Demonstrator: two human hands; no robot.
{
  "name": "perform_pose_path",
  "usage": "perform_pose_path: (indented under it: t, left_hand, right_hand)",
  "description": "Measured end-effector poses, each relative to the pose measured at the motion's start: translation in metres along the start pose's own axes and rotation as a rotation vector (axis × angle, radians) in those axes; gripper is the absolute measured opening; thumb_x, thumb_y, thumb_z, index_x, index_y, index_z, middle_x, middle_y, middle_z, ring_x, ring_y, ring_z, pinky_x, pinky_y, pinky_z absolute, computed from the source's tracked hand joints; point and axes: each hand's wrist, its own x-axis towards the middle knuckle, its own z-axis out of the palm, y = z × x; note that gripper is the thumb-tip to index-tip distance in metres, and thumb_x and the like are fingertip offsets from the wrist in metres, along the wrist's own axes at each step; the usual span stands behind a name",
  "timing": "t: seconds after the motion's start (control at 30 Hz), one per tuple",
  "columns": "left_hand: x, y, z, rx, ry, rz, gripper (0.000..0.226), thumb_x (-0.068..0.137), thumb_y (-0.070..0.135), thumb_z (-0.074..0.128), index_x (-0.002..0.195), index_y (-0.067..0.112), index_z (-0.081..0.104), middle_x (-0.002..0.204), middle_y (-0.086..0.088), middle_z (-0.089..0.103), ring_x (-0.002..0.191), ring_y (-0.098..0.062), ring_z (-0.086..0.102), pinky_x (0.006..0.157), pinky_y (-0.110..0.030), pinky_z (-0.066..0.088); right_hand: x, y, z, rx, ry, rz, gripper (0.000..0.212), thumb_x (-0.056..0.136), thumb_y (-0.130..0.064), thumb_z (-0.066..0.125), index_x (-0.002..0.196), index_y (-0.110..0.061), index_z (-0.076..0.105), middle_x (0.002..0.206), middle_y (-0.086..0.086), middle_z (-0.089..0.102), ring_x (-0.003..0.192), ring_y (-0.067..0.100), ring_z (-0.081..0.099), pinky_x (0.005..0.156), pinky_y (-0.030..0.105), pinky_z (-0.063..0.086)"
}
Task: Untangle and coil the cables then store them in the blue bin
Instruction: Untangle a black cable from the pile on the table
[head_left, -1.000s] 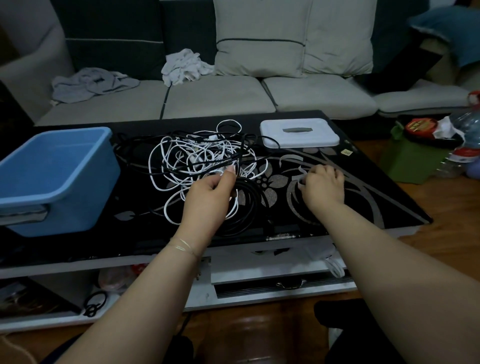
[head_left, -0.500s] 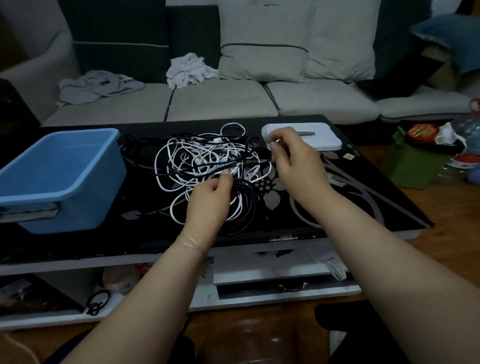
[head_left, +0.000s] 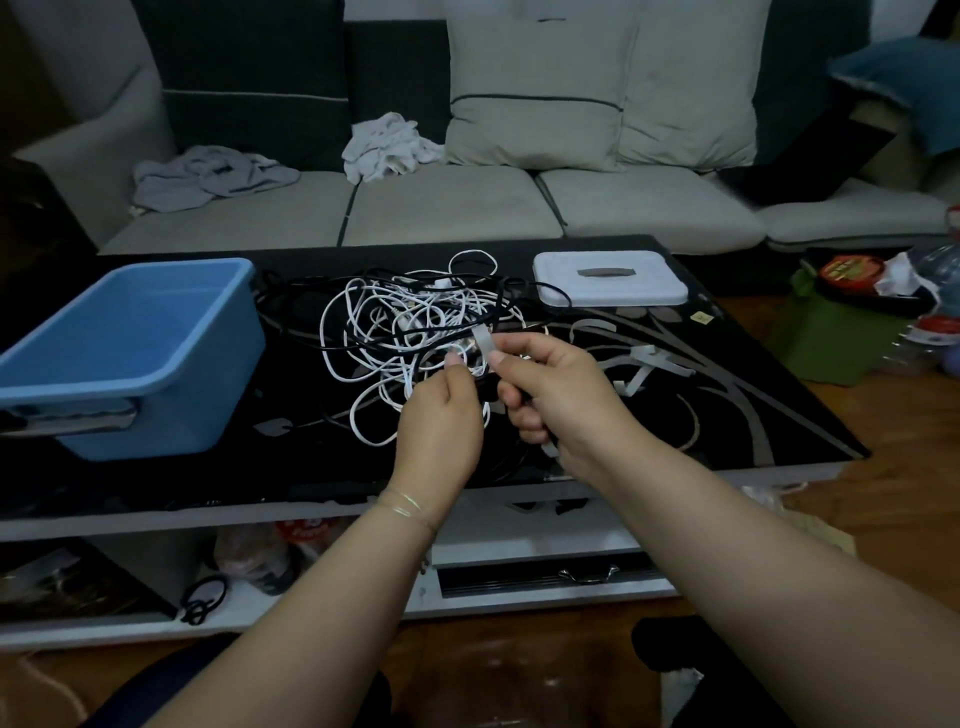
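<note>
A tangle of white cables (head_left: 395, 332) and black cables (head_left: 311, 291) lies mid-table on the black glass table (head_left: 779, 415). The empty blue bin (head_left: 130, 338) stands at the table's left. My left hand (head_left: 441, 415) pinches a cable at the tangle's near side. Close beside it, my right hand (head_left: 561, 400) pinches a white strip (head_left: 484, 344) between thumb and forefinger, with its other fingers curled round a black cable. The hands hide part of the black coil beneath them.
A white lid (head_left: 608, 278) lies at the back right of the table. More white strips (head_left: 654, 364) lie to the right of my hands. A sofa with cushions and crumpled cloths stands behind. A green box with clutter sits on the floor at right.
My right hand went from the table's right side up to the white lid, then came back beside my left hand holding a white strip. My left hand stayed at the tangle.
</note>
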Motion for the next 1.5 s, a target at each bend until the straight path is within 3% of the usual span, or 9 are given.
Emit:
perform_pose_path:
  t: [0.27, 0.67, 0.83, 1.0, 1.14, 1.24, 1.3, 1.4, 1.5]
  left_hand:
    - [-0.002, 0.000, 0.000, 0.027, -0.058, 0.003, 0.063, 0.099, 0.052, 0.027, 0.057, 0.010, 0.049, 0.048, 0.002, 0.044, 0.047, -0.013, 0.040, 0.048, -0.030, 0.026]
    - [0.019, -0.012, 0.005, -0.055, -0.040, -0.094, 0.053, 0.100, 0.032, 0.042, 0.050, 0.017, 0.048, 0.039, 0.004, 0.039, 0.048, -0.020, 0.038, 0.054, -0.031, 0.028]
    - [0.039, -0.020, -0.007, -0.157, 0.113, -0.197, 0.038, 0.097, 0.030, 0.045, 0.068, 0.007, 0.051, 0.064, -0.013, 0.042, 0.061, -0.022, 0.037, 0.056, -0.032, 0.028]
    - [0.039, -0.021, -0.014, -0.158, 0.038, -0.141, 0.039, 0.097, 0.033, 0.048, 0.065, 0.011, 0.044, 0.060, -0.009, 0.034, 0.056, -0.019, 0.031, 0.056, -0.033, 0.025]
    - [0.027, -0.016, -0.004, -0.201, -0.126, -0.165, 0.039, 0.098, 0.034, 0.048, 0.065, 0.014, 0.042, 0.046, 0.003, 0.032, 0.042, -0.014, 0.028, 0.047, -0.025, 0.028]
    - [0.023, -0.011, -0.001, -0.226, -0.212, -0.191, 0.045, 0.099, 0.034, 0.047, 0.058, 0.020, 0.035, 0.039, 0.010, 0.031, 0.038, -0.011, 0.026, 0.041, -0.020, 0.030]
    - [0.020, -0.007, -0.001, -0.227, -0.229, -0.189, 0.048, 0.099, 0.033, 0.048, 0.055, 0.021, 0.033, 0.040, 0.009, 0.032, 0.036, -0.010, 0.026, 0.040, -0.019, 0.030]
    - [0.018, -0.005, -0.001, -0.222, -0.239, -0.172, 0.049, 0.099, 0.034, 0.048, 0.054, 0.021, 0.033, 0.044, 0.005, 0.030, 0.037, -0.011, 0.025, 0.041, -0.020, 0.030]
    - [0.017, -0.005, -0.002, -0.210, -0.242, -0.126, 0.046, 0.098, 0.035, 0.048, 0.058, 0.022, 0.031, 0.052, 0.000, 0.027, 0.042, -0.013, 0.023, 0.045, -0.024, 0.024]
  right_hand:
    - [-0.001, 0.000, -0.006, -0.144, -0.074, 0.073, 0.012, 0.095, -0.010, 0.055, 0.100, -0.015, 0.064, 0.045, -0.003, 0.046, 0.029, 0.005, 0.030, 0.033, 0.010, 0.018]
    - [0.007, 0.015, -0.006, -0.553, -0.186, -0.051, 0.027, 0.102, -0.028, 0.043, 0.127, -0.022, 0.046, 0.042, -0.004, 0.052, 0.028, 0.009, 0.037, 0.033, 0.014, 0.026]
    - [0.014, 0.001, -0.028, -0.619, -0.139, -0.085, 0.036, 0.099, -0.012, 0.045, 0.132, -0.025, 0.041, 0.037, -0.005, 0.046, 0.028, 0.006, 0.035, 0.033, 0.015, 0.027]
    - [0.045, -0.003, -0.085, -0.963, 0.147, -0.197, 0.023, 0.099, -0.025, 0.045, 0.120, -0.024, 0.053, 0.071, -0.008, 0.053, 0.065, 0.012, 0.052, 0.063, 0.027, 0.041]
    - [0.068, 0.011, -0.122, -1.041, 0.257, -0.160, 0.024, 0.099, -0.029, 0.038, 0.118, -0.027, 0.053, 0.074, -0.011, 0.048, 0.075, 0.018, 0.051, 0.080, 0.040, 0.050]
    - [0.069, 0.023, -0.133, -1.258, 0.281, -0.130, 0.031, 0.099, -0.031, 0.042, 0.128, -0.026, 0.053, 0.110, 0.000, 0.059, 0.112, 0.023, 0.048, 0.098, 0.038, 0.036]
    - [0.069, 0.024, -0.131, -1.421, 0.323, -0.220, 0.034, 0.098, -0.037, 0.045, 0.130, -0.027, 0.051, 0.132, 0.001, 0.051, 0.130, 0.024, 0.035, 0.111, 0.045, 0.022]
    - [0.058, 0.004, -0.101, -1.054, 0.275, -0.365, 0.032, 0.097, -0.037, 0.048, 0.123, -0.020, 0.058, 0.120, -0.002, 0.061, 0.117, 0.017, 0.051, 0.108, 0.042, 0.034]
    - [0.029, -0.017, -0.063, -0.567, -0.162, -0.129, 0.035, 0.087, -0.047, 0.053, 0.109, -0.021, 0.061, 0.102, -0.007, 0.070, 0.095, 0.008, 0.063, 0.090, 0.026, 0.048]
